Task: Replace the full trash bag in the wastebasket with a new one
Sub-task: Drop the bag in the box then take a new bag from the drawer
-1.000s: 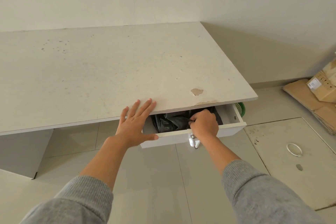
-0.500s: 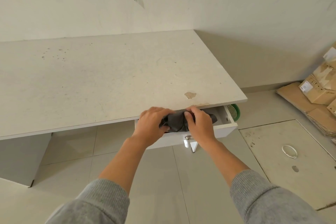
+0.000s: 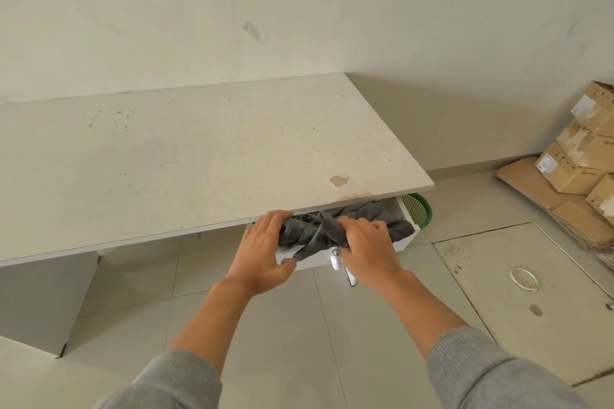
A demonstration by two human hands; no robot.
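Both hands, left hand (image 3: 262, 249) and right hand (image 3: 367, 247), hold a dark bag (image 3: 315, 229) in the drawer (image 3: 403, 241). Next, lift it out gently.

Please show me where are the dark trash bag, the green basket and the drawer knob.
dark trash bag (image 3: 312, 229), head view, twisted middle between the hands.
green basket (image 3: 422, 209), head view, mesh rim.
drawer knob (image 3: 335, 261), head view, its white end.
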